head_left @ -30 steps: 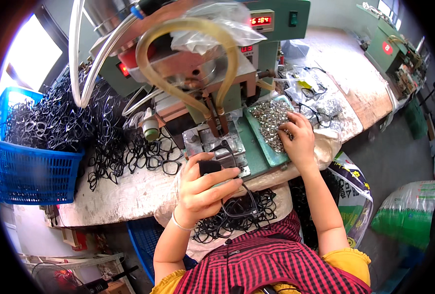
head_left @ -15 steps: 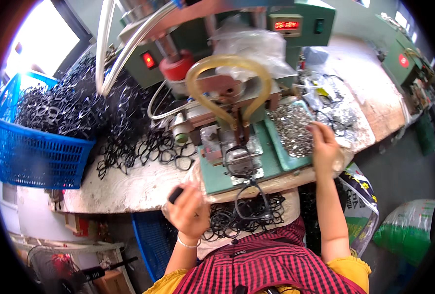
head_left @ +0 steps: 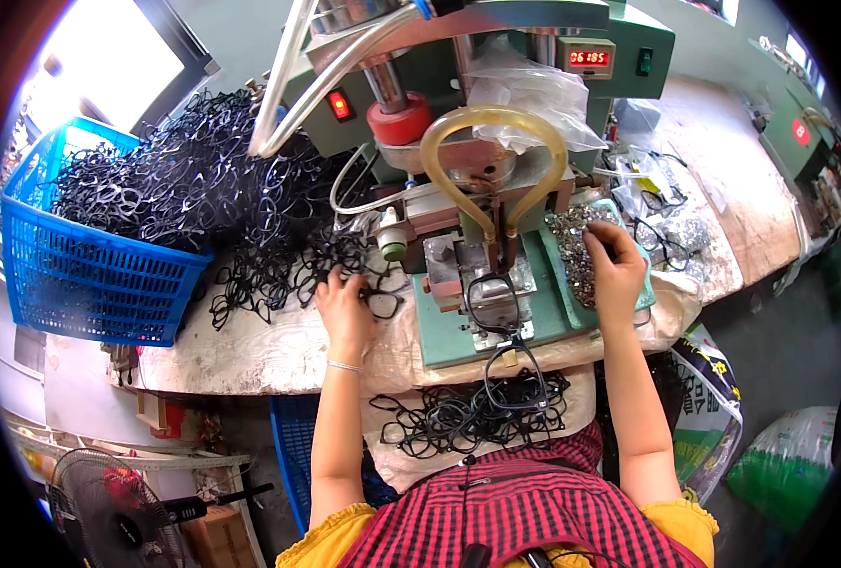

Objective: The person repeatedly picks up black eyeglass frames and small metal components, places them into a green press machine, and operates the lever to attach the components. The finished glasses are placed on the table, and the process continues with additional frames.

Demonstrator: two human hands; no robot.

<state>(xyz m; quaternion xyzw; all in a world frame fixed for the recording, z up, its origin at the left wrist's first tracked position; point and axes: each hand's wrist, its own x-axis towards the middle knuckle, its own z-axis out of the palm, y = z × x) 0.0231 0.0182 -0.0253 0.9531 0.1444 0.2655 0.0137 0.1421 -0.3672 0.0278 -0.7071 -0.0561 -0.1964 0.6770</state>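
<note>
At nine o'clock a blue basket (head_left: 98, 275) brims with black eyeglass frames (head_left: 169, 185). Toward centre, the left hand (head_left: 345, 308) lies on the loose frames spilled on the table, fingers curled on one black frame (head_left: 381, 303). At three o'clock of the green press (head_left: 482, 237), the right hand (head_left: 617, 275) pinches into the tray of small metal parts (head_left: 572, 241).

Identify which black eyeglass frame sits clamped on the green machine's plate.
The single black frame on the metal fixture below the yellow hose, between both hands; the others lie loose in piles, basket and lap.
</note>
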